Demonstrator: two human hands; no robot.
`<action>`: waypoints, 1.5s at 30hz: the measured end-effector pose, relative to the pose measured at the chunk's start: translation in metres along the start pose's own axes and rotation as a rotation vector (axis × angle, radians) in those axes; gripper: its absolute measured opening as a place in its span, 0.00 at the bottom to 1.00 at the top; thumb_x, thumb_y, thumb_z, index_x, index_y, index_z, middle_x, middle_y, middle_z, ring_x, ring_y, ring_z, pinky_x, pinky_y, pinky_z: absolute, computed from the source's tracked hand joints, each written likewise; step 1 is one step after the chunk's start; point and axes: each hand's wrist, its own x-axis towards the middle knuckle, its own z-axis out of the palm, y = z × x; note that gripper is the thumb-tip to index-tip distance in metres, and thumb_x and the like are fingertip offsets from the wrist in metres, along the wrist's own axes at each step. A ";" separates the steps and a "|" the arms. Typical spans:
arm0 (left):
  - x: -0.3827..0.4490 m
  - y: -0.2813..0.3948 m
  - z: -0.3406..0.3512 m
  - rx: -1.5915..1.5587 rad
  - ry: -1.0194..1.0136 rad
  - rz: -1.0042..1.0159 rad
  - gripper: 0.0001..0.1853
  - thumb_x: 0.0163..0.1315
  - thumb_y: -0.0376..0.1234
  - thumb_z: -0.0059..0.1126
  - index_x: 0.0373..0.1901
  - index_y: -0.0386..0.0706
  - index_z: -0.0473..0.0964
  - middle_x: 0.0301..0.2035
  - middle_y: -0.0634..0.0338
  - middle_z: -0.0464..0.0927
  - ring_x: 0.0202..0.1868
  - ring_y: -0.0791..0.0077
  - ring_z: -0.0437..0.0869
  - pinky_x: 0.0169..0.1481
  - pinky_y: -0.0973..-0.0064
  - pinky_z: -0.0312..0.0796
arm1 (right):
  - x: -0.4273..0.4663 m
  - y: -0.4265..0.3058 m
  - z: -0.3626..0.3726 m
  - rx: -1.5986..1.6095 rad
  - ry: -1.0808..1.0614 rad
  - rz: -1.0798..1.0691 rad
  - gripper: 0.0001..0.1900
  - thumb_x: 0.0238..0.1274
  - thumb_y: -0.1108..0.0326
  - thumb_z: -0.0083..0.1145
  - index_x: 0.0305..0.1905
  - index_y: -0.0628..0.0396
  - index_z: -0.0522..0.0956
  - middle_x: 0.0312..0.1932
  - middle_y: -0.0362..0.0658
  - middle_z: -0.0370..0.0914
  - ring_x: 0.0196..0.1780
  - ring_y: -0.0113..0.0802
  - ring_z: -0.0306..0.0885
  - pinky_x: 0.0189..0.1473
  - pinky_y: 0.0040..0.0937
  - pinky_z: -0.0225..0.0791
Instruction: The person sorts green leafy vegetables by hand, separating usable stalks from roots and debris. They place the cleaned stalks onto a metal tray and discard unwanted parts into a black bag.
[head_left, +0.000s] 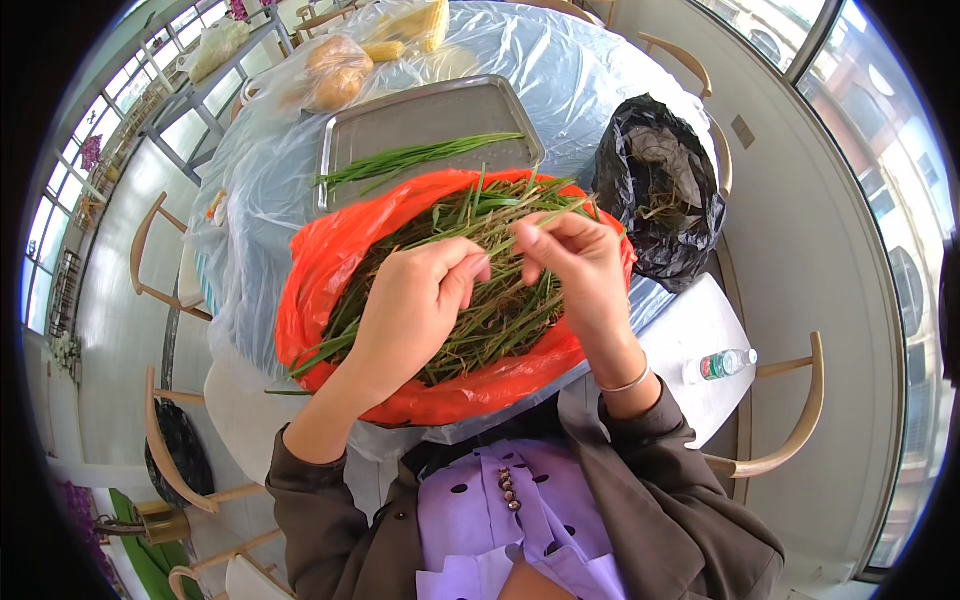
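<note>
A red plastic bag (330, 247) lies open before me, filled with long green leafy stalks (510, 300) mixed with dry, brownish blades. Over its left part is my left hand (427, 300), thumb and forefinger pinched on a thin green stalk. My right hand (566, 255) pinches the same or a nearby stalk, a little to the right, also above the pile. Behind the bag is a metal tray (442, 112) holding a small bunch of thin green stalks (420, 156). To the right, a black plastic bag (615, 150) stands open with dry plant scraps inside.
Clear plastic film covers the round table (585, 67). At its far side are a bag of round brownish items (337, 71) and corn cobs (386, 51). A water bottle (724, 364) lies on a white chair seat (720, 322) at right. Wooden chairs (814, 420) surround the table.
</note>
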 end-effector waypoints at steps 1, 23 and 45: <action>-0.002 0.001 -0.003 -0.019 -0.006 -0.024 0.10 0.71 0.30 0.50 0.32 0.35 0.75 0.17 0.63 0.69 0.21 0.82 0.68 0.27 0.79 0.62 | 0.002 -0.002 -0.003 0.017 0.037 -0.036 0.06 0.65 0.71 0.62 0.36 0.64 0.82 0.30 0.41 0.81 0.24 0.21 0.73 0.29 0.19 0.65; -0.003 -0.015 0.012 -0.057 0.104 -0.045 0.11 0.70 0.33 0.55 0.34 0.34 0.79 0.19 0.63 0.73 0.22 0.83 0.72 0.28 0.81 0.65 | 0.002 0.011 0.011 -0.070 0.038 -0.093 0.08 0.68 0.69 0.59 0.42 0.64 0.82 0.30 0.38 0.82 0.26 0.18 0.76 0.29 0.17 0.68; -0.003 -0.019 0.012 -0.250 0.086 -0.126 0.11 0.71 0.33 0.54 0.35 0.33 0.79 0.17 0.64 0.73 0.21 0.84 0.70 0.26 0.80 0.64 | 0.000 0.011 0.014 -0.174 -0.052 -0.089 0.10 0.73 0.70 0.52 0.46 0.67 0.80 0.31 0.38 0.80 0.30 0.20 0.76 0.37 0.19 0.70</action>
